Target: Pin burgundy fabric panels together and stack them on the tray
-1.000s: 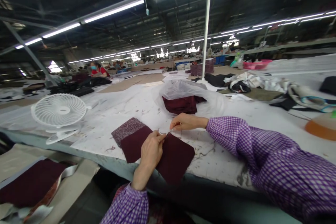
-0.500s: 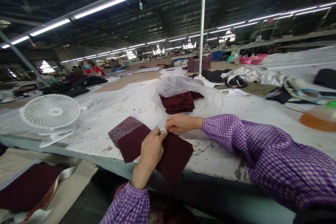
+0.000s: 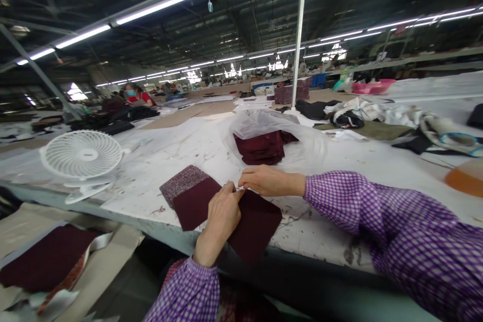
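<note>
A dark maroon fabric piece [image 3: 256, 224] with angled corners lies at the table's front edge, its lower part reaching past the edge. My left hand [image 3: 223, 211] is closed on its upper left side, thumb and fingertips at the top corner. From the right, my right hand [image 3: 269, 181] pinches at that same corner, fingers bent together; the exact fingertip hold is partly hidden. Left of my hands, more maroon fabric [image 3: 196, 205] lies over or against a speckled maroon-grey fabric piece [image 3: 187, 182]. Behind my right hand, folded maroon pieces [image 3: 260, 148] sit in a clear plastic bag [image 3: 311, 148].
A white fan [image 3: 81, 156] stands on the white-covered table [image 3: 139, 181] at left. Maroon cloth [image 3: 47, 259] lies on a lower surface. A pole [image 3: 300, 35] rises behind the bag. Crumpled cloths [image 3: 381, 110] and an amber container [image 3: 466, 177] are at right. A person [image 3: 140, 96] is far off.
The view has shifted slightly, so everything sits a little further right. My right hand's fingers have drawn closer over the corner of the maroon piece. My left hand stays on it.
</note>
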Available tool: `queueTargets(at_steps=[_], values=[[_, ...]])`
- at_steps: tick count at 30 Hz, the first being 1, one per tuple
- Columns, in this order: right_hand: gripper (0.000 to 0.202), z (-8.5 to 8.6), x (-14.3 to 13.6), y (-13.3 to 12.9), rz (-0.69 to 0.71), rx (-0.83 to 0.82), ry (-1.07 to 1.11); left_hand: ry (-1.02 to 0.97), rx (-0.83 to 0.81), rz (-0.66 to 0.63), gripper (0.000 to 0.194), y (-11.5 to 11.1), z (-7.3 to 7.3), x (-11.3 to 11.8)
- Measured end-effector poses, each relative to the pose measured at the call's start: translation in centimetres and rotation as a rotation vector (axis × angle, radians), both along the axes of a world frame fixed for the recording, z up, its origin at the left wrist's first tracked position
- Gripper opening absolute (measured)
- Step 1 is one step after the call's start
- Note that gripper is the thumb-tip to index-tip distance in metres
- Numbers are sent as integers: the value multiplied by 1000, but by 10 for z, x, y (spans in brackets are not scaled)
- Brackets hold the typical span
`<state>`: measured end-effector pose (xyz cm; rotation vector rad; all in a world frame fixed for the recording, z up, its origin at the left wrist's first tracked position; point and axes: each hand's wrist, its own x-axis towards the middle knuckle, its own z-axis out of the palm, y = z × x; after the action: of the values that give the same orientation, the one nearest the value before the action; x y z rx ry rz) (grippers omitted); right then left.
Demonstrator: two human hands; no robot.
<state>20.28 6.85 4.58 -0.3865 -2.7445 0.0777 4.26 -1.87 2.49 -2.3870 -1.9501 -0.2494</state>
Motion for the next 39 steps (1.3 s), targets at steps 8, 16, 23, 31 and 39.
queueTargets(at_steps=[8, 16, 23, 31, 39], values=[[21, -6, 4, -4, -56, 32, 38, -68, 5, -2, 44, 0, -1, 0], [21, -16, 8, 13, -69, -6, 1, -402, -42, -13, 35, 13, -5, -19], [22, -17, 8, 18, 70, 63, -69, -476, -34, -22, 31, 15, -5, -22], [15, -17, -6, 26, -249, -490, 21, -392, -16, -63, 32, 12, -4, -20], [23, -16, -2, 13, -213, -800, 283, -415, -25, -33, 32, 11, -2, -19]])
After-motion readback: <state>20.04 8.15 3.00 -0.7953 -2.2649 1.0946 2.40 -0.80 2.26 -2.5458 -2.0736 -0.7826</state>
